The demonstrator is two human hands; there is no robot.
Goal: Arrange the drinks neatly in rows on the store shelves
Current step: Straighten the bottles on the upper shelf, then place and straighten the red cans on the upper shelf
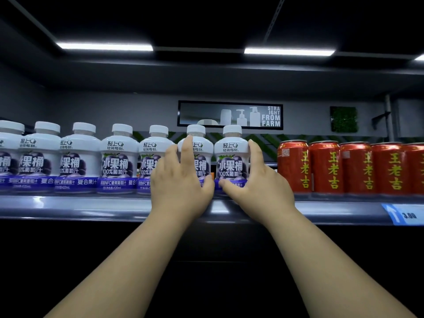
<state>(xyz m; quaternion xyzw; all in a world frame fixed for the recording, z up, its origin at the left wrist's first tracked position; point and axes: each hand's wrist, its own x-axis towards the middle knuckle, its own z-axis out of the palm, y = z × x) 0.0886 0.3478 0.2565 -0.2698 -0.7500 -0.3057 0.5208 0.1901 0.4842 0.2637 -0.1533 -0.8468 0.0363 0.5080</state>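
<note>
Left forearm (pixel 128 267): bare, rising from the near bottom edge and angled right.
Right forearm (pixel 321 260): bare, rising from the near right and angled left.
Left hand (pixel 181 180): back to the camera, fingers spread upward.
Right hand (pixel 259 180): back to the camera, fingers upright, thumb pointing left.
Shelf (pixel 91 205): grey glossy front edge, with a blue price tag (pixel 403 214) at its right end.
Bottles (pixel 115 157): white juice bottles in a row, from left to middle.
Cans (pixel 325 166): red, in a row on the right.
Room: dark ceiling with strip lights (pixel 104 46); sign (pixel 229 114) on the far wall.
Left grip: wide, with fingers across the front of the second-last bottle (pixel 203 157) and the thumb at its lower right.
Right grip: wide, cupping the last bottle (pixel 230 161), with fingers on its right side and the thumb low on its front.
Held bottles: upright, just beside each other at the row's right end, apart from the cans.
</note>
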